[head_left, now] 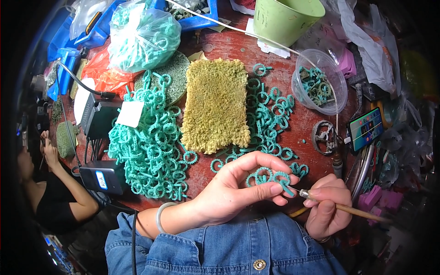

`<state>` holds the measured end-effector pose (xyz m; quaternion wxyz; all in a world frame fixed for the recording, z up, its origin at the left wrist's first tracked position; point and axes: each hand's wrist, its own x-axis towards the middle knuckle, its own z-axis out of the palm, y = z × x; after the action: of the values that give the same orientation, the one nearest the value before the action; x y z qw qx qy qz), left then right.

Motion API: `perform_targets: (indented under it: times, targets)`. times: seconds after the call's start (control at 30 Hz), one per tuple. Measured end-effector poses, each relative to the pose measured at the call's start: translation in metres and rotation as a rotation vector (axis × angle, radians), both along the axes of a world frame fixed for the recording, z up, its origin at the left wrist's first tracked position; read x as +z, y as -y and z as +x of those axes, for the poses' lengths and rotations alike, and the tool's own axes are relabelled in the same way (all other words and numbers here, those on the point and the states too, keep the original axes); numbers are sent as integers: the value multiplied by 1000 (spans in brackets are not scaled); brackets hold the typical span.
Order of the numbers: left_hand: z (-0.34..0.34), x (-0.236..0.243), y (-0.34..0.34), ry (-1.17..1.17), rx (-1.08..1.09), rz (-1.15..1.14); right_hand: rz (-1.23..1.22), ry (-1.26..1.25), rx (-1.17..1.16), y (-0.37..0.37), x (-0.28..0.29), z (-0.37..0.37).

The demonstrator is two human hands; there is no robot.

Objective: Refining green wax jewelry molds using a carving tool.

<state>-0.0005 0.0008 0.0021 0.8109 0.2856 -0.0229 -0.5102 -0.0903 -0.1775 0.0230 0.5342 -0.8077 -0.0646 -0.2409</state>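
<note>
Denim clothing (215,250), blue with a metal button, fills 6 o'clock. Above it, toward 5 o'clock, the person's left hand (238,188), ringed by a pale bangle (159,218), is curled, thumb closed against fingers, pinching a few knobbly teal ring pieces (263,176). At 4 o'clock the right hand (331,206) is closed in a pen-like grip on a thin-tipped tool (366,214) with a wooden handle and metal collar. Its fine point reaches in at the held pieces; whether it touches is too small to tell.

The step in hand looks like close work on these pieces with the tool's tip. The next move seems to call for a firm left pinch and a small, controlled push from the right, clear of the fingertips.

On the red desk (302,130), a fuzzy yellow-green pad (215,105) lies just above centre, toward 12 o'clock. More teal rings spread beside it at 2 o'clock (270,110); a larger heap (151,160) sits at 9. Farther out at 2, a clear tub (337,98) holds darker bits.
</note>
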Motion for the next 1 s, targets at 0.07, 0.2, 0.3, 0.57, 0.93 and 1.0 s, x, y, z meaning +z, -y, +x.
perform_targets:
  times: [0.07, 0.2, 0.3, 0.57, 0.93, 1.0]
  targets:
    - [0, 0, 0, 6, 1, 5, -30, 28, 7, 0, 0, 1]
    - [-1, -1, 0, 1, 6, -4, -74, 44, 14, -1, 1, 1]
    - [-1, -1, 0, -1, 12, 6, -102, 45, 20, 0, 1, 1]
    - [-1, 0, 1, 15, 37, 16, -129, 87, 36, 0, -1, 2]
    - [0, 0, 0, 10, 29, 19, -135, 111, 31, 0, -2, 3]
    - [0, -1, -1, 5, 34, 18, -137, 108, 32, -2, -2, 4]
